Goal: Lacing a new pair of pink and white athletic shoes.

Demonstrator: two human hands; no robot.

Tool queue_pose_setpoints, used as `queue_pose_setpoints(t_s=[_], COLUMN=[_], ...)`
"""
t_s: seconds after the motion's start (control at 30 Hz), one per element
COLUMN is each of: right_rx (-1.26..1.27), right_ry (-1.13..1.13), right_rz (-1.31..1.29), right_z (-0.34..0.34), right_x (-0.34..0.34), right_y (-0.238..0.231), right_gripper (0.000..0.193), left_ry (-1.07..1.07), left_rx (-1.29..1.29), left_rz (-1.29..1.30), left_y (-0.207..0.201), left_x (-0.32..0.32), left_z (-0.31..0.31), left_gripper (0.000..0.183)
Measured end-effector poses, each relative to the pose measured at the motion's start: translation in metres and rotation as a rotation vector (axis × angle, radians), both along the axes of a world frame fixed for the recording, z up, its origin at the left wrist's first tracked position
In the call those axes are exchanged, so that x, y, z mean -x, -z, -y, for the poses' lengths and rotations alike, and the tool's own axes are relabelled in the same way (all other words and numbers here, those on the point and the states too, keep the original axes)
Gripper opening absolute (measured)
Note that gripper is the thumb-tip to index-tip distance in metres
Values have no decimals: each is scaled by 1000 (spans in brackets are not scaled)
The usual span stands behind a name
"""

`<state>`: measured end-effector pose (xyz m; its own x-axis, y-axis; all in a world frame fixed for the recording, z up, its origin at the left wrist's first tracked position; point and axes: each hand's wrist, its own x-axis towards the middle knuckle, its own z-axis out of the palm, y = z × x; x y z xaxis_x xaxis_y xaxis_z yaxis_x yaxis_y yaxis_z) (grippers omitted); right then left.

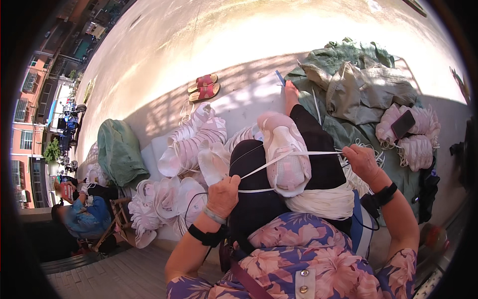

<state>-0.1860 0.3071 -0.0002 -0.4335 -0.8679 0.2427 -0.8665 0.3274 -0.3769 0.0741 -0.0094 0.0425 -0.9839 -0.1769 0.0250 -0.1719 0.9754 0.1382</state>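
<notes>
A pink and white shoe upper [290, 172] lies across my lap between my black-trousered legs. A flat white shoelace [318, 153] runs through it and is pulled out to both sides. My left hand [223, 198] is closed in a fist on one end, left of the upper. On the other side my right hand [362, 162] pinches the other end, higher and well apart from the upper. A thick hank of cream laces [326, 202] rests on my lap just below the upper's near end.
Stacked pink-white uppers [191, 147] cover the sheet at left; another bundle [418, 149] at right carries a phone [403, 124]. Green sacking [358, 89] spreads ahead right, a green sack [119, 152] left. Red sandals [204, 87] lie ahead. Another person [89, 217] sits far left.
</notes>
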Motion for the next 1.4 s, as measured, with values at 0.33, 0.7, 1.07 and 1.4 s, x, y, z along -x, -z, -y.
queue_pose_setpoints(t_s=[0.33, 0.7, 1.07, 1.4], right_rx=[-206, -50, 72, 399], right_ry=[510, 923, 395, 341], right_rz=[-175, -163, 1760, 1384], right_z=[-251, -326, 41, 103], right_x=[94, 145, -50, -45], right_y=[-6, -28, -39, -10], right_gripper=[21, 25, 17, 18], left_ry=[-358, -771, -558, -533], left_rx=[161, 95, -1478, -1280], left_rz=[161, 99, 644, 270], left_y=[7, -53, -18, 8], left_x=[-197, -264, 18, 111], left_z=[126, 218, -10, -27], left_gripper=[15, 21, 30, 28])
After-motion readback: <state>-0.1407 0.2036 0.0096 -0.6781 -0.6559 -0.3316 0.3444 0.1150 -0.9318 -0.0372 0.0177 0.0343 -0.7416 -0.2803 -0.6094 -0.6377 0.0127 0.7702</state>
